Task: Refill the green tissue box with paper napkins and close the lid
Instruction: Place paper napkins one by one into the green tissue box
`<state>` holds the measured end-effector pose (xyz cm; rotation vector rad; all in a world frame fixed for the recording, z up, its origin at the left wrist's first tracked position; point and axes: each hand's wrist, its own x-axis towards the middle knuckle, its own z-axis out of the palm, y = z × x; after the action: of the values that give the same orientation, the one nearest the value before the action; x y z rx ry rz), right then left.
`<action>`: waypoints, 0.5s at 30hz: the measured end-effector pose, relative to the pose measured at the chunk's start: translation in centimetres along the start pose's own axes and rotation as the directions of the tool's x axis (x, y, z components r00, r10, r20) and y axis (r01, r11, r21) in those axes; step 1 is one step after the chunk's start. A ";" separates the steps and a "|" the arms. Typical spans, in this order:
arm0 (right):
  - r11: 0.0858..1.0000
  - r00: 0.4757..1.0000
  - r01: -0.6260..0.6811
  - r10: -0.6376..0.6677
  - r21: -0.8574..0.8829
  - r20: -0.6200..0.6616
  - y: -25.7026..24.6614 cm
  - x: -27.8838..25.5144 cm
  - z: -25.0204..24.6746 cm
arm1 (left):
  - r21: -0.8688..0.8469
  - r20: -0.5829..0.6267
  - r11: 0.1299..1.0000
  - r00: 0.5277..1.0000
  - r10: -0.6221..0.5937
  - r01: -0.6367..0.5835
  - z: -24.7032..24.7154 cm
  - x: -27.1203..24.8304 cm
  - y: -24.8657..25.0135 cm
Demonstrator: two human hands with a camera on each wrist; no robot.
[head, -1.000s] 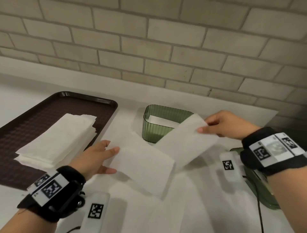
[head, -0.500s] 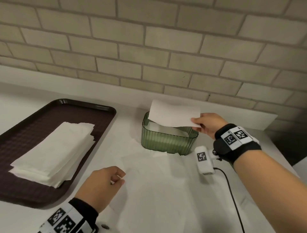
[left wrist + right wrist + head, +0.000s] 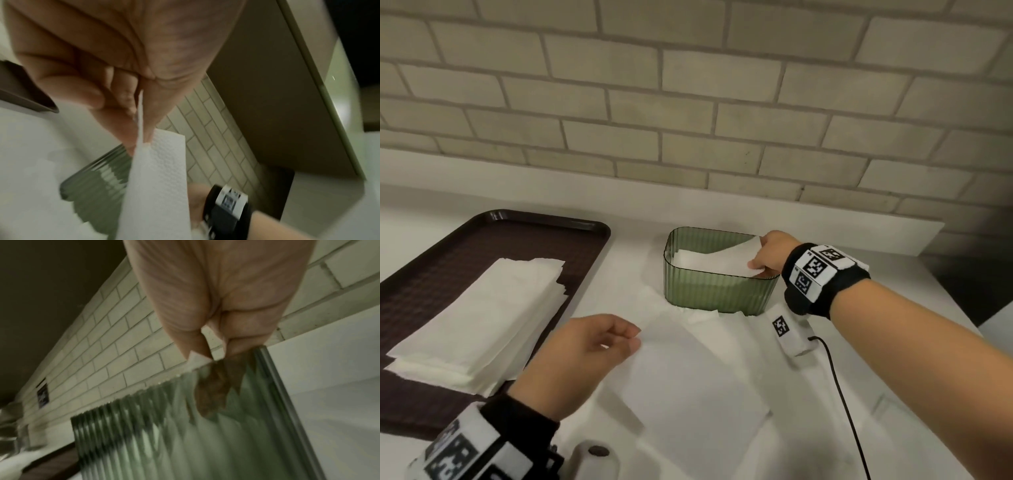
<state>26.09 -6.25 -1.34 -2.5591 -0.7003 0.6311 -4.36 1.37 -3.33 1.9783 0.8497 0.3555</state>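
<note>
The green ribbed tissue box point(image 3: 717, 291) stands open on the white counter, with no lid on it and white napkins inside. My right hand point(image 3: 765, 258) reaches into its right end and pinches a white napkin point(image 3: 726, 258) that slants down into the box. Seen through the ribbed wall point(image 3: 185, 426) in the right wrist view, the fingers point(image 3: 213, 395) are inside the box. My left hand point(image 3: 619, 337) pinches the corner of another napkin point(image 3: 688, 383) lying on the counter in front of the box; the left wrist view shows this napkin point(image 3: 158, 178) held between thumb and fingers.
A dark brown tray point(image 3: 493, 246) at the left holds a stack of folded white napkins point(image 3: 482, 318). Several loose napkins point(image 3: 739, 329) lie spread on the counter before the box. A brick wall point(image 3: 688, 102) backs the counter. A black cable point(image 3: 842, 404) hangs from my right wrist.
My right hand carried its napkin from above the counter over the box and has lowered it inside. My left hand drew back and took the corner of a napkin on the counter.
</note>
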 end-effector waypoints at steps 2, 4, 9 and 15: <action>0.958 0.998 0.031 -0.045 -0.285 -0.042 -0.5 -0.6 0.0 | -0.119 0.007 0.992 0.999 -0.040 0.041 -0.6 0.8 0.6; 0.901 0.991 0.100 -0.130 -0.422 -0.042 -0.8 -1.2 0.0 | -0.187 0.013 0.980 0.998 -0.064 0.065 -1.1 1.6 1.0; 0.825 0.961 0.181 -0.264 -0.536 -0.082 -1.1 -2.8 -0.9 | -0.316 0.021 0.941 0.992 -0.123 0.123 -1.0 4.2 2.3; 0.940 0.938 0.292 -0.317 -0.175 -0.143 0.5 -5.1 -3.9 | -0.545 0.184 0.804 0.969 -0.165 0.240 -0.6 8.7 4.1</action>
<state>24.37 -10.50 3.13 -2.5224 -1.0934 0.2634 3.29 6.34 -0.36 1.3269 0.7563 0.3061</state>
